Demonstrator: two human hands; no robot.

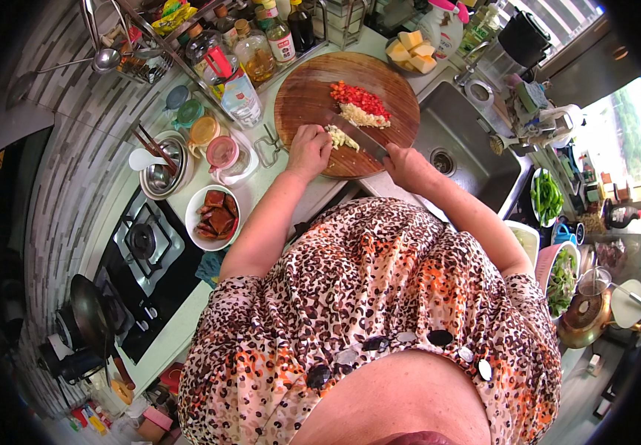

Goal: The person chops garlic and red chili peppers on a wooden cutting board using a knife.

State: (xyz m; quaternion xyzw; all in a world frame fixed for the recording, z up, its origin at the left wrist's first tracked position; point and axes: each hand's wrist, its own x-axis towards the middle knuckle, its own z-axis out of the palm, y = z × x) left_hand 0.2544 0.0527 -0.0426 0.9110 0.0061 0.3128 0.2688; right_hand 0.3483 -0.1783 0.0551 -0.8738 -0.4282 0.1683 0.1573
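Observation:
A broad kitchen knife (373, 146) lies slantwise low over a round wooden cutting board (303, 83), with my right hand (411, 168) closed around its handle. Left of the blade, coarsely chopped pale pieces, perhaps garlic (345, 140), lie on the wood. My left hand (310, 149) has its fingers curled beside these pieces near the knife's far end; whether it pinches anything is hidden. Beyond the blade sit a heap of finely minced pale bits (363, 117) and, touching it, a heap of diced red pepper (359, 99).
Right of the board is a steel sink (465, 139); behind stands a bowl of yellow chunks (412, 53). Bottles (253, 53), lidded jars (224, 156) and a white bowl of brown pieces (213, 218) crowd the left. A gas hob (148, 250) lies farther left, green peppers (546, 197) right.

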